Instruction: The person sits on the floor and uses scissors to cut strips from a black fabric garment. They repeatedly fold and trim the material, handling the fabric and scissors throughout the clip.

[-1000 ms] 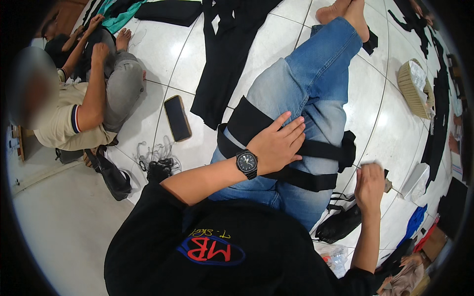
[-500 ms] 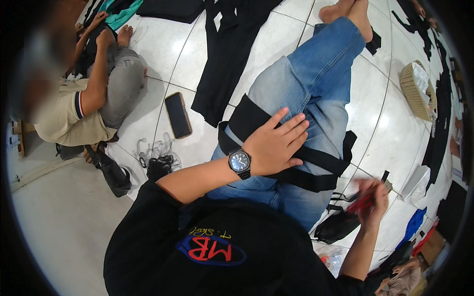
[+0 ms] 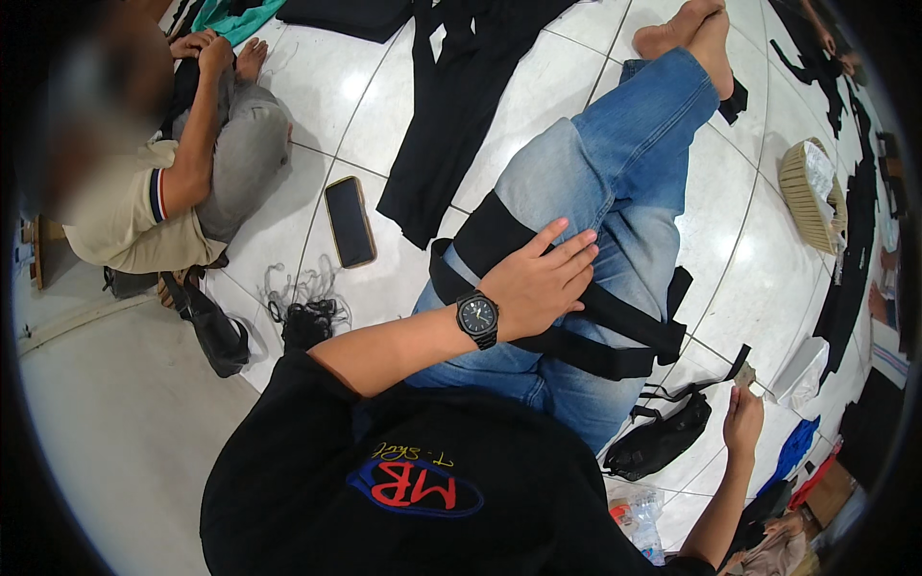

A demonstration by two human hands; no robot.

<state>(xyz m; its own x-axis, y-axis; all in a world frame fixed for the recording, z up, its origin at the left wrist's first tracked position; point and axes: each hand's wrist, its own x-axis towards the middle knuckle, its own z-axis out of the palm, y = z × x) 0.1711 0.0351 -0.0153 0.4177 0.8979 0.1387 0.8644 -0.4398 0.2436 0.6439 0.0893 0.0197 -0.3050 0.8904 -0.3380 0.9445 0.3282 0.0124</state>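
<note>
My left hand (image 3: 538, 288) lies flat, fingers stretched out, on black fabric strips (image 3: 492, 232) laid across my jeans-covered thighs. The strips form loose loops, with folded ends by my right knee. Out to the right, my right hand (image 3: 742, 420) is low over the floor with its fingers curled. What it holds, if anything, is hidden. Just beyond its fingertips is a small greyish piece (image 3: 745, 375), whose kind I cannot make out. A black pouch bag (image 3: 663, 442) with a strap lies on the tiles left of that hand.
Left of my legs lie a phone (image 3: 351, 222), tangled black thread scraps (image 3: 309, 323) and black cloth (image 3: 447, 125). Another person (image 3: 182, 182) sits at the left beside a black bag (image 3: 213, 331). At the right stand a woven basket (image 3: 805, 197) and a white bag (image 3: 805, 372).
My right hand has moved slightly down and right; the red thing blurred in it earlier no longer shows. My left hand stays flat on the strips. The whole view has shifted slightly.
</note>
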